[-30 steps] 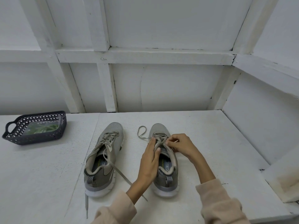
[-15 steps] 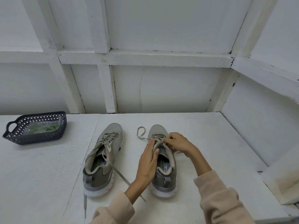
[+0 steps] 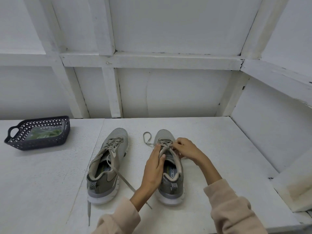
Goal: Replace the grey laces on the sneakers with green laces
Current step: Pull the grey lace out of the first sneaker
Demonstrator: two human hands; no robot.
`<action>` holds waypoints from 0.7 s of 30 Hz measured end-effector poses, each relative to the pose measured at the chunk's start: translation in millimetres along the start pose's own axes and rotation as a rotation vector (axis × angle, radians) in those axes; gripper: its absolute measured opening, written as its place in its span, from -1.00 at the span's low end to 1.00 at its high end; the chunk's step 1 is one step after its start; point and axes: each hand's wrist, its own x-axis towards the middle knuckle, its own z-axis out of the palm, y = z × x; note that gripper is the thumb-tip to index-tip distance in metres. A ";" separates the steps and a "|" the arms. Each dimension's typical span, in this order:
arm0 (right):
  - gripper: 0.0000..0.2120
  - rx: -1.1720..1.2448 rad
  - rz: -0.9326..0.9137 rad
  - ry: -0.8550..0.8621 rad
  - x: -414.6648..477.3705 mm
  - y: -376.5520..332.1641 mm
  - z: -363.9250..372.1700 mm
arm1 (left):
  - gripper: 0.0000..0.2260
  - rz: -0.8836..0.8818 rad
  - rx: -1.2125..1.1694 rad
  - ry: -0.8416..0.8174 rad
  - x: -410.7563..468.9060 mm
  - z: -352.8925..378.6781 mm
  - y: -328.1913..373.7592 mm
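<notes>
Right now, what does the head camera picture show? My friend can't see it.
A person's right hand pinches the grey lace on the right sneaker while the left hand rests against it. The left sneaker stands beside it, laces loose, on a white table. A dark basket at far left holds green laces.

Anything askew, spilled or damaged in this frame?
Nothing spilled or damaged. The left sneaker's lace lies undone, trailing across the table, which fits the unlacing. The left hand steadies the right sneaker while the right hand pinches the right sneaker's lace.
</notes>
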 end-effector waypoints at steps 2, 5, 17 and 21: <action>-0.85 0.144 0.002 -0.047 -3.3 0.9 -5.1 | -0.58 -0.007 0.001 0.010 0.0 0.0 -0.7; -0.92 0.209 -0.045 -0.078 -6.7 4.7 -10.2 | -0.58 -0.015 0.004 0.021 -1.0 -0.2 0.1; -0.92 0.367 -0.025 -0.065 -9.3 12.7 -8.9 | -0.58 -0.013 0.029 0.011 -1.6 -1.0 0.9; -0.92 0.410 0.024 -0.030 -7.7 12.8 -9.0 | -0.56 -0.031 -0.003 -0.002 -1.2 1.0 -0.4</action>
